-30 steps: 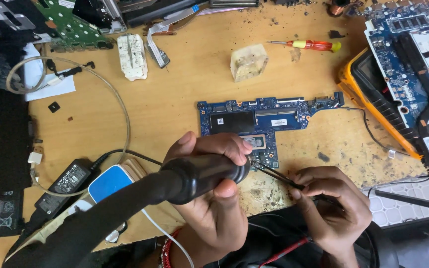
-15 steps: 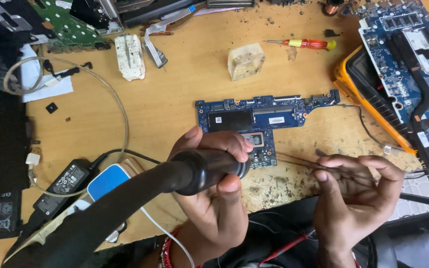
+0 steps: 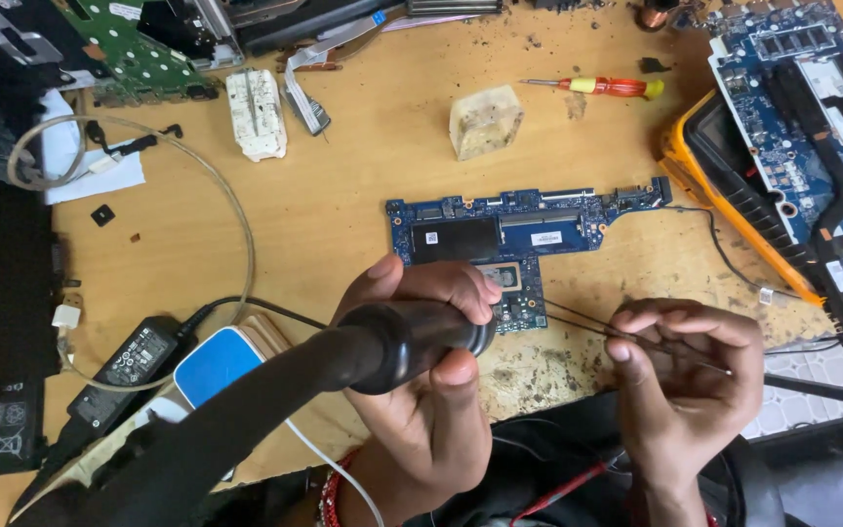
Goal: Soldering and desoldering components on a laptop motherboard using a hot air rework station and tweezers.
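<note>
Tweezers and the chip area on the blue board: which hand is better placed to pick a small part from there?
The right hand, probably. It holds the tweezers, whose tips point at the blue board beside the chip. The left hand is wrapped around the thick black tool handle.

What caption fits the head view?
Left hand aims a hot-air tool at a blue board; right hand holds tweezers.

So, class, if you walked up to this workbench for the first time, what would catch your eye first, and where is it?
At bottom centre, the left hand grips a thick black tool handle over the blue circuit board lying mid-table. Beside it, the right hand pinches thin tweezers pointed at that board. Further back lies a red and yellow screwdriver.
</note>
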